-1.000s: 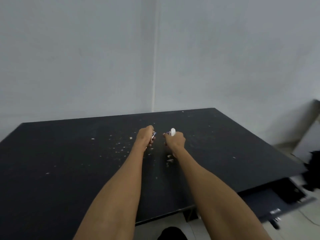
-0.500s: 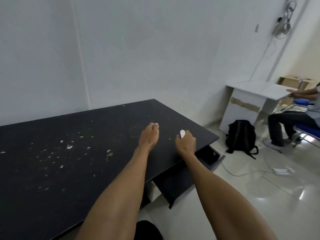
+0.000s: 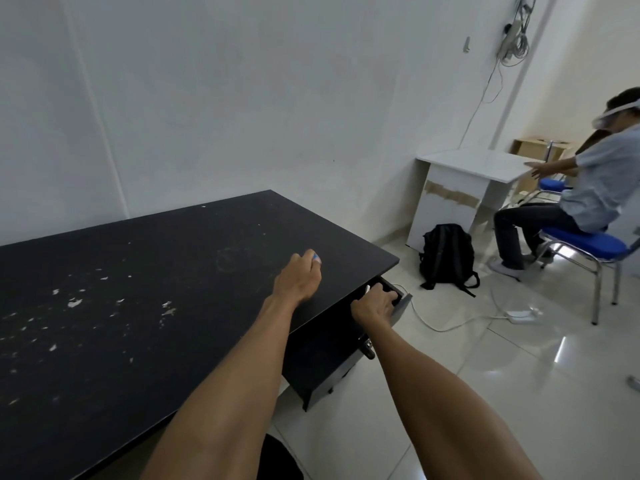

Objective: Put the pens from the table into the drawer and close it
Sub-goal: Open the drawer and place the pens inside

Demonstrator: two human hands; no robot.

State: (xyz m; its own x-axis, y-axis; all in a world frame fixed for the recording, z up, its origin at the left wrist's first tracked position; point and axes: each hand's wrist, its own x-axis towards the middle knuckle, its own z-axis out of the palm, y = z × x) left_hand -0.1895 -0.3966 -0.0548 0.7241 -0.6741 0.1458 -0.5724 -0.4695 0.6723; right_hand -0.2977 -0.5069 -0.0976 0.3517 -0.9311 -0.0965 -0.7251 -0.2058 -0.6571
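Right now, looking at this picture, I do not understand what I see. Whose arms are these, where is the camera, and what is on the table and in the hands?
There is no machine here. The arms belong to a person who wears a wide-angle camera on the head, so you look forward and down along them. The left hand is over the black table, closed around something with a blue and white tip; it is probably a pen, but most of it is hidden. The right hand reaches into the open drawer under the table edge, and a small white object shows at its fingers; I cannot tell whether it is held. The table shows only pale chipped spots; I see no loose pens on it. Behind, another person sits on a blue chair near a black backpack.
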